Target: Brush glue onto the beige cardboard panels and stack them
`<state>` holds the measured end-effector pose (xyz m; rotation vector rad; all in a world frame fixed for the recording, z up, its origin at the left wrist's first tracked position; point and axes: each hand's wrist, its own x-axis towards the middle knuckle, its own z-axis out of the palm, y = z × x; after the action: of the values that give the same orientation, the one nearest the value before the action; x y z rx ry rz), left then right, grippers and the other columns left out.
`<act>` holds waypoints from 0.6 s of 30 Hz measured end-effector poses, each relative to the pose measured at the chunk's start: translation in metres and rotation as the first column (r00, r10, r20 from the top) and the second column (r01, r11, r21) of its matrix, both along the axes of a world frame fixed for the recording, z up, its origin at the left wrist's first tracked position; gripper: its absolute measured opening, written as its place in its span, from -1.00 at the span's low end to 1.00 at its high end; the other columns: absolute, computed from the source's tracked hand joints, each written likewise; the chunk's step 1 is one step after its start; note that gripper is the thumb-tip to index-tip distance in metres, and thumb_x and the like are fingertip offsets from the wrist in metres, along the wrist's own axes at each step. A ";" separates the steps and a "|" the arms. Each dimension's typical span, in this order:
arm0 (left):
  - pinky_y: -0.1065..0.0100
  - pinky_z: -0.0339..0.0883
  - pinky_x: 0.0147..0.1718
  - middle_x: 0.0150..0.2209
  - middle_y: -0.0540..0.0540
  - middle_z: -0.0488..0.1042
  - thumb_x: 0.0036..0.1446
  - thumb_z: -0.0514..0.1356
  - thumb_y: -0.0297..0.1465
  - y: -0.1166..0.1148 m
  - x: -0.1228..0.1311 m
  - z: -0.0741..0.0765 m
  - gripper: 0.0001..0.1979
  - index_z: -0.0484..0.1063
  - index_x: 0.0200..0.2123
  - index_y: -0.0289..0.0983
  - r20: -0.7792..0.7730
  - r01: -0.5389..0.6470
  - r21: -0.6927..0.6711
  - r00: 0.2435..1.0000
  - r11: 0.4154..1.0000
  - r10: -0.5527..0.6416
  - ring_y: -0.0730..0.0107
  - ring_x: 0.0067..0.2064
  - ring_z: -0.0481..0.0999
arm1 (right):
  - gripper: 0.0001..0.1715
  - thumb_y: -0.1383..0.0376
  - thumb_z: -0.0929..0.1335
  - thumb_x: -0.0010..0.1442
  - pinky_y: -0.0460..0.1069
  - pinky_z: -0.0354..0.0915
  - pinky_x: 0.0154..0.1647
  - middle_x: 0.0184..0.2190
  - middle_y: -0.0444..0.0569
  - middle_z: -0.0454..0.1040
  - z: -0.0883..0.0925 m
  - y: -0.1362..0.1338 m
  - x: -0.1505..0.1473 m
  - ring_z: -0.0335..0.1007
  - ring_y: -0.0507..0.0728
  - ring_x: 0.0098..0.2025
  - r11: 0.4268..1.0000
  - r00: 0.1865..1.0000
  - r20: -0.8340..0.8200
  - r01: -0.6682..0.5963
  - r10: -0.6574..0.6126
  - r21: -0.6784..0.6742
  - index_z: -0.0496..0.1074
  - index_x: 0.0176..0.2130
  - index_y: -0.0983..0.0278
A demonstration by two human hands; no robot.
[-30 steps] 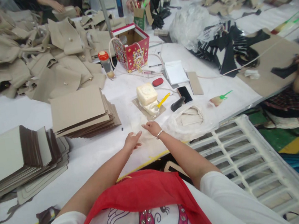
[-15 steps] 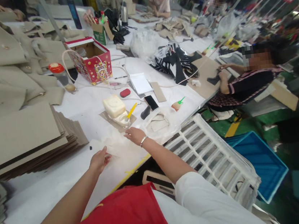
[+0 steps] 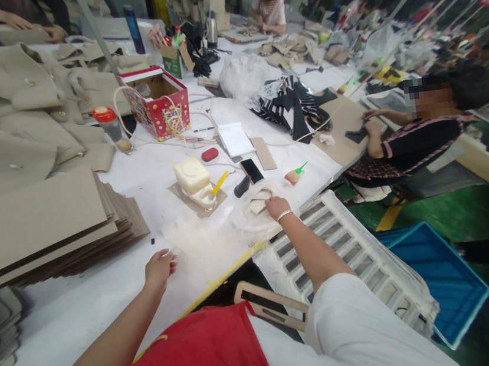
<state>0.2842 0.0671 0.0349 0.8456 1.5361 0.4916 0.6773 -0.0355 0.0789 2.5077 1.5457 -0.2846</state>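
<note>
My left hand [image 3: 159, 269] rests on the white table [image 3: 84, 297] near its front edge, fingers loosely curled and apart, holding nothing. My right hand [image 3: 276, 207], with a bracelet at the wrist, reaches right onto a clear plastic bag [image 3: 249, 218] holding beige pieces [image 3: 259, 200]; its fingers press down on the bag and pieces. Just beyond stand a cream glue block [image 3: 191, 175] on a card, a small pot with a yellow brush [image 3: 219, 182], a black tool [image 3: 242, 187] and a phone [image 3: 252, 171].
A stack of beige panels [image 3: 40, 226] lies at left, with beige bag parts [image 3: 17, 116] heaped behind. A red printed box [image 3: 156, 101] and a jar [image 3: 108, 125] stand farther back. A white slatted crate [image 3: 350, 247] and a blue bin [image 3: 434, 278] sit at right. Another person [image 3: 416, 132] works at the table's right end.
My right hand has moved right, from the white sheet in front of me onto the plastic bag. My left hand stays near the front edge. The view has swung right.
</note>
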 end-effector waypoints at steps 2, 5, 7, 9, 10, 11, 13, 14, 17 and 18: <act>0.47 0.25 -0.58 -0.46 -0.03 0.44 -0.09 0.20 -0.40 -0.003 -0.001 0.002 -0.67 0.34 -0.17 -0.30 0.022 0.000 0.010 1.000 1.000 0.000 0.56 -0.59 0.37 | -0.70 0.47 0.14 0.17 0.05 0.12 -0.11 -0.19 0.21 0.40 0.008 0.000 0.004 0.25 0.19 -0.10 0.997 1.000 -0.020 0.014 -0.012 0.070 0.39 -0.21 0.37; 0.46 0.26 -0.56 -0.43 -0.04 0.44 -0.10 0.21 -0.37 -0.006 0.003 0.009 -0.64 0.34 -0.17 -0.29 0.064 0.034 0.035 0.997 0.999 -0.036 0.55 -0.57 0.37 | -0.69 0.41 0.12 0.22 0.03 0.08 -0.08 -0.17 0.24 0.38 0.028 0.000 0.006 0.24 0.19 -0.09 0.983 0.999 -0.031 0.029 -0.024 0.184 0.35 -0.15 0.40; 0.43 0.28 -0.53 -0.40 -0.06 0.45 -0.13 0.23 -0.35 -0.009 0.009 0.018 -0.61 0.35 -0.17 -0.30 0.101 0.095 0.062 0.990 0.994 -0.101 0.52 -0.53 0.39 | -0.68 0.34 0.11 0.24 0.02 0.11 -0.10 -0.19 0.24 0.38 0.043 0.001 0.000 0.25 0.17 -0.13 0.952 0.993 -0.109 0.081 -0.051 0.295 0.34 -0.16 0.40; 0.40 0.32 -0.46 -0.34 -0.11 0.46 -0.17 0.27 -0.31 -0.013 0.020 0.033 -0.56 0.35 -0.16 -0.32 0.175 0.176 0.099 0.966 0.979 -0.191 0.44 -0.43 0.44 | -0.65 0.26 0.10 0.25 -0.01 0.17 -0.20 -0.30 0.16 0.43 0.054 0.005 -0.016 0.30 0.12 -0.24 0.914 0.972 -0.227 0.138 -0.053 0.381 0.36 -0.25 0.38; 0.38 0.33 -0.40 -0.29 -0.14 0.46 -0.19 0.29 -0.29 -0.016 0.026 0.042 -0.53 0.36 -0.15 -0.32 0.225 0.212 0.122 0.946 0.970 -0.235 0.40 -0.35 0.46 | -0.64 0.22 0.11 0.24 -0.03 0.20 -0.27 -0.37 0.10 0.44 0.058 0.008 -0.029 0.31 0.09 -0.31 0.897 0.944 -0.326 0.176 -0.038 0.405 0.37 -0.30 0.37; 0.36 0.34 -0.33 -0.24 -0.17 0.46 -0.20 0.31 -0.28 -0.019 0.033 0.052 -0.50 0.35 -0.14 -0.33 0.281 0.240 0.144 0.920 0.960 -0.272 0.35 -0.27 0.46 | -0.62 0.18 0.13 0.22 -0.06 0.22 -0.34 -0.43 0.04 0.44 0.061 0.012 -0.045 0.31 0.06 -0.38 0.887 0.895 -0.446 0.217 -0.014 0.407 0.37 -0.33 0.36; 0.34 0.31 -0.20 -0.12 -0.22 0.43 -0.21 0.33 -0.29 -0.026 0.047 0.069 -0.45 0.34 -0.10 -0.32 0.379 0.265 0.184 0.869 0.947 -0.317 0.31 -0.13 0.43 | -0.61 0.09 0.19 0.15 -0.10 0.23 -0.47 -0.53 -0.05 0.41 0.062 0.021 -0.085 0.29 0.01 -0.49 0.884 0.714 -0.699 0.300 0.041 0.359 0.38 -0.40 0.35; 0.32 0.29 -0.16 -0.10 -0.23 0.42 -0.21 0.33 -0.30 -0.029 0.053 0.075 -0.43 0.32 -0.07 -0.32 0.421 0.271 0.191 0.845 0.943 -0.328 0.30 -0.10 0.42 | -0.60 0.06 0.24 0.09 -0.11 0.21 -0.52 -0.57 -0.09 0.39 0.061 0.026 -0.107 0.26 0.00 -0.53 0.884 0.594 -0.802 0.343 0.059 0.319 0.39 -0.44 0.35; 0.26 0.31 -0.17 -0.18 -0.22 0.48 -0.25 0.37 -0.31 -0.034 0.061 0.079 -0.39 0.33 -0.07 -0.34 0.515 0.275 0.170 0.794 0.946 -0.323 0.25 -0.18 0.47 | -0.59 0.02 0.34 -0.07 -0.14 0.12 -0.63 -0.69 -0.17 0.31 0.050 0.042 -0.168 0.15 -0.06 -0.64 0.898 0.412 -0.909 0.374 0.061 0.230 0.37 -0.55 0.34; 0.24 0.32 -0.20 -0.23 -0.20 0.51 -0.26 0.37 -0.31 -0.034 0.060 0.077 -0.43 0.36 -0.11 -0.35 0.535 0.259 0.144 0.791 0.955 -0.296 0.24 -0.22 0.48 | -0.59 0.02 0.35 -0.09 -0.15 0.09 -0.65 -0.71 -0.18 0.29 0.045 0.048 -0.185 0.12 -0.07 -0.65 0.902 0.406 -0.912 0.369 0.061 0.225 0.37 -0.58 0.34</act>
<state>0.3443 0.0328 0.1114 0.8665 0.8459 0.5128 0.4921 0.0121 0.1236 2.9906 1.7507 -1.8508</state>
